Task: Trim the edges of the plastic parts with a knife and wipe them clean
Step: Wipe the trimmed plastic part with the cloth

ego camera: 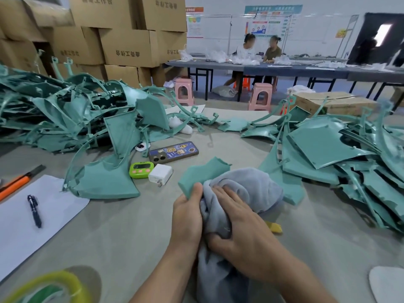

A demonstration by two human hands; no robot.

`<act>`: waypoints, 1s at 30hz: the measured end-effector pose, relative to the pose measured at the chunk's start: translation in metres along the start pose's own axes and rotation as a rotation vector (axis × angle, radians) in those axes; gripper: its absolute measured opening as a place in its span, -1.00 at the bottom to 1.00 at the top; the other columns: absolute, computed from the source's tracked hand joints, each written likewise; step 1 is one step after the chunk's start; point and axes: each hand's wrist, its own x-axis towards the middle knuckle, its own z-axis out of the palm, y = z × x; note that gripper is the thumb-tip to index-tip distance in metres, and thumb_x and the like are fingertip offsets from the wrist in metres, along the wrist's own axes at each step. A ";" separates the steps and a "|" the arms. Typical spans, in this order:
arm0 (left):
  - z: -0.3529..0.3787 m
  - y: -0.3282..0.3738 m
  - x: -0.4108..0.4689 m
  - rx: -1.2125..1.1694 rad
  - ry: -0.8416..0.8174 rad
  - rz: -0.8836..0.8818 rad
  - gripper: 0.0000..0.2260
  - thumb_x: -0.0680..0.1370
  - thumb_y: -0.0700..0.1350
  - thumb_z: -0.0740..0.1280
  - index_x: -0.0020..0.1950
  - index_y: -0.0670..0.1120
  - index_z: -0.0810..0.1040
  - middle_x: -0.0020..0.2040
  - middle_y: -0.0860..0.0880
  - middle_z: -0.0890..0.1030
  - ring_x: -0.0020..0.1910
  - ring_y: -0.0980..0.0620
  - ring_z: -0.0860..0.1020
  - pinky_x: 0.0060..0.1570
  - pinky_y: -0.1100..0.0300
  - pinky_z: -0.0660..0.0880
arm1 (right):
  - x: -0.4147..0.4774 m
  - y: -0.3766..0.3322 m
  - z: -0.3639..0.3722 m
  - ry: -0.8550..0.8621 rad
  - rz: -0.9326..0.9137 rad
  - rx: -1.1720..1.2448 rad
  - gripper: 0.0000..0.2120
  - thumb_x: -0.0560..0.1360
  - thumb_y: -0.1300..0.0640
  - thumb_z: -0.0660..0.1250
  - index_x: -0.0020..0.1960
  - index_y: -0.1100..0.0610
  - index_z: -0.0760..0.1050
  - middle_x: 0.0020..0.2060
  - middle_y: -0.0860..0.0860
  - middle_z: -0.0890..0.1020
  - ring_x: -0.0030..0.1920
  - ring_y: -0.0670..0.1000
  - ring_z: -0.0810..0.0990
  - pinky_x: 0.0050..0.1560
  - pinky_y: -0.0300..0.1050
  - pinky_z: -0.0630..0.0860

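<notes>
Teal part sits at 12 o'clock of the left hand, which pinches its near edge. The right hand grips a grey cloth pressed over it. Knife lies at 9 o'clock on the counter. Piles of parts crowd 10 and 2 o'clock. Box print is mirrored and unclear.

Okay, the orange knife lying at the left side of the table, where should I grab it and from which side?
Grip the orange knife by its orange handle, coming down from above and pinching across its width. It lies flat on the table, and its dark tip end points away to the upper right, so stay off that end.
</notes>
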 end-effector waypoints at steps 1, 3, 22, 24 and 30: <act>0.002 -0.001 -0.001 -0.019 0.000 -0.024 -0.70 0.67 -0.11 0.27 -0.15 -0.18 0.70 -0.21 -0.06 0.74 -0.19 0.07 0.71 -0.20 0.25 0.60 | 0.003 0.002 0.003 -0.013 0.010 -0.041 -0.08 0.33 -0.11 0.34 0.64 -0.17 0.07 0.58 -0.28 0.19 0.60 -0.24 0.02 0.57 -0.09 0.16; 0.004 -0.004 -0.001 -0.025 -0.017 -0.031 -0.72 0.66 -0.10 0.29 -0.11 -0.17 0.72 -0.13 -0.14 0.74 -0.07 -0.07 0.72 -0.06 0.09 0.63 | 0.011 0.001 0.006 0.016 0.054 -0.075 -0.06 0.38 -0.04 0.37 0.67 -0.07 0.01 0.64 -0.18 0.08 0.63 -0.18 -0.08 0.61 -0.07 0.03; 0.001 -0.013 -0.021 0.312 -0.193 0.400 -0.64 0.52 0.26 0.25 -0.20 -0.02 0.56 -0.38 0.12 0.55 -0.35 0.20 0.43 -0.33 0.22 0.41 | 0.013 0.000 -0.009 0.555 0.158 0.303 -0.32 0.38 0.33 0.50 0.43 -0.05 0.46 0.21 -0.57 0.43 0.21 -0.63 0.27 0.12 -0.68 0.18; 0.003 -0.015 -0.021 0.386 -0.188 0.449 -0.65 0.53 0.26 0.22 -0.20 0.01 0.55 -0.40 0.16 0.53 -0.38 0.24 0.40 -0.35 0.30 0.37 | 0.012 0.008 -0.007 0.555 0.177 0.373 -0.29 0.36 0.41 0.50 0.45 0.04 0.48 0.24 -0.36 0.52 0.21 -0.60 0.32 0.14 -0.64 0.24; 0.005 -0.010 -0.015 0.152 -0.233 0.195 -0.62 0.51 0.23 0.26 -0.06 -0.04 0.69 -0.12 -0.05 0.74 -0.04 -0.07 0.70 -0.02 -0.03 0.62 | -0.006 0.003 -0.007 0.280 0.002 0.507 -0.20 0.22 0.37 0.27 0.44 -0.02 0.51 0.30 -0.24 0.61 0.38 -0.20 0.50 0.28 -0.40 0.41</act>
